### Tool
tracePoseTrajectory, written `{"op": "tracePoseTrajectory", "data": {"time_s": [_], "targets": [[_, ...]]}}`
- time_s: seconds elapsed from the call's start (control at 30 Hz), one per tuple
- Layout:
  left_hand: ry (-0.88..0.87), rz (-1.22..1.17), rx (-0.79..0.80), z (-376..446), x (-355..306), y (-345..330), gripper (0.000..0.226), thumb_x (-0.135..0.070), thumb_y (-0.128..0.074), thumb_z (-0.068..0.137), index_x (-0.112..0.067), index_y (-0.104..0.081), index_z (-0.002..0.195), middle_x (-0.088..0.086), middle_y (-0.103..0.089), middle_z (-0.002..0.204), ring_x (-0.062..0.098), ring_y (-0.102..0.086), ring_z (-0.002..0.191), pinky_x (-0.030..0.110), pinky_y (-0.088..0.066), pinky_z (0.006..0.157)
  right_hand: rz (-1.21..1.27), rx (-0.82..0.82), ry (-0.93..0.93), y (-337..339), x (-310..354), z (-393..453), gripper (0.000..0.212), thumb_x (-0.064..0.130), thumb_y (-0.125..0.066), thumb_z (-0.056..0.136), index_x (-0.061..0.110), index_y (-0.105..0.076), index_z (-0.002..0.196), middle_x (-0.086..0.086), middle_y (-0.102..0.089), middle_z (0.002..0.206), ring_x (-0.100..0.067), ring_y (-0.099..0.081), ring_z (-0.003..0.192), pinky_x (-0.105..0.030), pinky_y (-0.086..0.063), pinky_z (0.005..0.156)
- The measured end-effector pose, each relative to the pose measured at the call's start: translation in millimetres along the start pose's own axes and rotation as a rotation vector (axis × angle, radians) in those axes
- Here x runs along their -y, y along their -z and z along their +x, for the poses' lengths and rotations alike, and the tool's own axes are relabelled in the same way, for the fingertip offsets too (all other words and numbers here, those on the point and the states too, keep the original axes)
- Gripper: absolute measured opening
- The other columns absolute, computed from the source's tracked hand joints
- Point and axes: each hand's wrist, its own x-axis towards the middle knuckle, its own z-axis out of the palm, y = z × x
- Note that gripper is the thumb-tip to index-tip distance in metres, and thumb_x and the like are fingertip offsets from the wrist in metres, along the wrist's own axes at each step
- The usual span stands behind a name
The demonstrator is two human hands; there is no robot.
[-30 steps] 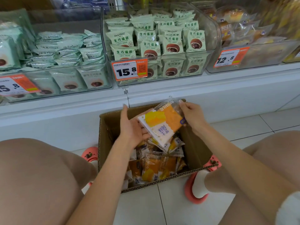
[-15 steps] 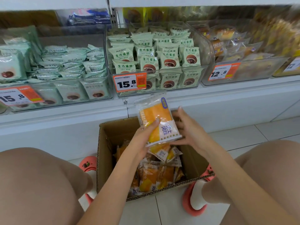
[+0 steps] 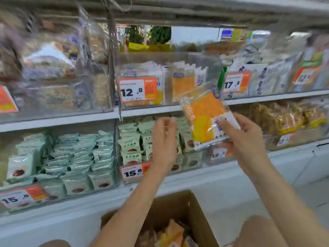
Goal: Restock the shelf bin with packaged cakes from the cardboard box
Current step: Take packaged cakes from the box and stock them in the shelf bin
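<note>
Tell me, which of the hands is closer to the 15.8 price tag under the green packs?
Left. The left hand is raised just above the 15.8 price tag; the right hand is farther right, holding the orange cake pack.

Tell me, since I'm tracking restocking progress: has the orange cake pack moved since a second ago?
Yes. The cake pack, held by the right hand, rose from over the cardboard box toward the 12.8 bin.

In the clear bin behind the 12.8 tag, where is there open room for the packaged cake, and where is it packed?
The clear bin has room above and behind its upright orange cake packets, below the upper shelf edge. Its front row behind the 12.8 tag is packed. The right hand holds the packaged cake just outside the bin's front right corner.
</note>
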Motion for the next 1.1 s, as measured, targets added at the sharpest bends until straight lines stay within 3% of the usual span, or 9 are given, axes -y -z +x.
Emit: {"op": "tracePoseTrajectory", "data": {"time_s": [0.1, 0.17, 0.23, 0.33, 0.4, 0.47, 0.7, 0.97, 1.1], "targets": [[-0.578, 0.622, -0.109, 75.7, -31.1, -0.3, 0.034, -0.039, -0.038, 0.095, -0.011, -0.057, 0.100, 0.004, -0.056, 0.095, 0.019, -0.048, 0.091, 0.030, -0.034, 0.077, -0.187, -0.032, 0.235, 11.3, 66.4, 65.3, 0.006, 0.026, -0.069, 0.085, 0.025, -0.065, 0.080, 0.001, -0.065, 0.075, -0.001, -0.061, 0.055, -0.022, -0.052, 0.046], [-0.794, 0.894, -0.173, 126.1, -48.1, -7.1, 0.033, -0.035, -0.040, 0.092, -0.010, -0.061, 0.095, 0.006, -0.060, 0.091, 0.025, -0.053, 0.089, 0.035, -0.034, 0.076, -0.314, -0.066, 0.336, 9.3, 98.4, 110.1, 0.013, 0.025, -0.069, 0.085, 0.030, -0.062, 0.075, 0.004, -0.065, 0.073, -0.005, -0.064, 0.060, -0.031, -0.058, 0.053], [-0.765, 1.086, -0.086, 165.5, -59.0, -17.0, 0.040, -0.037, -0.037, 0.089, -0.011, -0.064, 0.102, 0.007, -0.066, 0.099, 0.027, -0.057, 0.100, 0.037, -0.035, 0.084, -0.435, -0.115, 0.426, 1.4, 116.4, 155.5, 0.015, 0.026, -0.070, 0.083, 0.029, -0.061, 0.072, 0.000, -0.065, 0.074, -0.019, -0.066, 0.069, -0.044, -0.058, 0.064], [-0.569, 1.357, 0.030, 192.0, -57.3, -32.1, 0.052, -0.043, -0.027, 0.096, -0.012, -0.064, 0.114, 0.010, -0.066, 0.110, 0.028, -0.058, 0.105, 0.037, -0.039, 0.090, -0.716, -0.098, 0.492, -21.9, 124.8, 213.3, 0.018, 0.025, -0.068, 0.083, 0.010, -0.064, 0.073, -0.012, -0.059, 0.069, -0.030, -0.062, 0.074, -0.039, -0.048, 0.064], [-0.564, 1.380, -0.061, 189.7, -51.8, -34.6, 0.056, -0.044, -0.030, 0.092, -0.011, -0.073, 0.080, 0.010, -0.069, 0.074, 0.026, -0.064, 0.072, 0.031, -0.048, 0.065, -0.880, -0.095, 0.525, -44.2, 121.4, 239.2, 0.027, 0.022, -0.063, 0.086, 0.011, -0.053, 0.063, -0.009, -0.049, 0.061, -0.027, -0.054, 0.072, -0.035, -0.031, 0.059], [-0.648, 1.350, -0.180, 195.4, -39.4, -37.3, 0.057, -0.044, -0.031, 0.088, -0.013, -0.070, 0.061, 0.006, -0.063, 0.056, 0.024, -0.061, 0.058, 0.027, -0.046, 0.054, -0.992, -0.149, 0.549, -63.8, 113.7, 259.2, 0.019, 0.019, -0.058, 0.089, 0.009, -0.056, 0.072, -0.014, -0.057, 0.073, -0.030, -0.056, 0.080, -0.032, -0.031, 0.061], [-0.713, 1.295, -0.199, 200.1, -26.8, -40.3, 0.058, -0.043, -0.030, 0.091, -0.013, -0.069, 0.061, 0.004, -0.064, 0.056, 0.023, -0.059, 0.056, 0.028, -0.044, 0.058, -1.269, -0.070, 0.420, -123.1, 88.1, 307.6, 0.016, 0.000, -0.053, 0.090, -0.002, -0.060, 0.104, -0.019, -0.062, 0.107, -0.035, -0.061, 0.100, -0.036, -0.047, 0.073], [-0.704, 1.260, -0.172, 199.7, -26.6, -40.8, 0.057, -0.044, -0.031, 0.091, -0.012, -0.068, 0.061, 0.005, -0.065, 0.059, 0.024, -0.059, 0.059, 0.030, -0.046, 0.060, -1.211, 0.355, 0.017, -144.9, 58.3, 344.6, 0.037, 0.023, -0.040, 0.101, -0.003, -0.052, 0.125, -0.019, -0.058, 0.120, -0.029, -0.055, 0.094, -0.029, -0.040, 0.072], [-0.726, 1.258, -0.200, 200.7, -25.3, -40.0, 0.056, -0.043, -0.031, 0.090, -0.012, -0.067, 0.060, 0.005, -0.064, 0.058, 0.024, -0.058, 0.059, 0.030, -0.046, 0.059, -1.293, 0.457, -0.099, -147.3, 61.8, 348.1, 0.038, 0.021, -0.030, 0.104, -0.002, -0.043, 0.131, -0.019, -0.055, 0.119, -0.031, -0.060, 0.097, -0.032, -0.050, 0.069]]}}
